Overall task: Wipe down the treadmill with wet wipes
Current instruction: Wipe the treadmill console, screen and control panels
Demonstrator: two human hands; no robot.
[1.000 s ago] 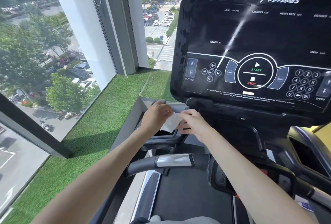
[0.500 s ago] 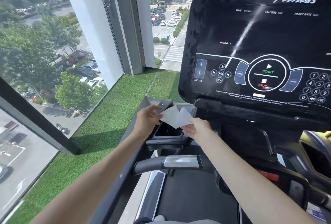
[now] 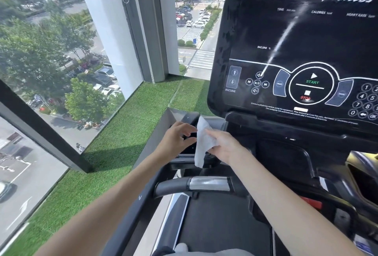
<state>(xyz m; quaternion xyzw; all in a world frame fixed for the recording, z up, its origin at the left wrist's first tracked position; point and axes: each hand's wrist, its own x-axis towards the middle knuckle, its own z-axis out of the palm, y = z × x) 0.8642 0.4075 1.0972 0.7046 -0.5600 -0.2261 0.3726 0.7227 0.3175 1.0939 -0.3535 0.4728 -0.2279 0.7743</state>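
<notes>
Head view: the right hand (image 3: 225,147) has its grip closed on a crumpled white wet wipe (image 3: 202,145), pinching its right edge so the cloth hangs upright. At 9 o'clock of the wipe, the left hand (image 3: 177,140) has an open grip, with its fingers loosely spread just beside the cloth; contact cannot be told. The wipe hangs in front of the large black treadmill (image 3: 255,30), whose glossy console lies at 1 o'clock. A grey handlebar with a silver plate (image 3: 208,183) runs at 6 o'clock of the wipe. Green artificial turf (image 3: 122,133) lies at 9 o'clock of the treadmill.

bare left hand (image 3: 177,139) and right hand (image 3: 227,147), grey garment (image 3: 204,253).
</notes>
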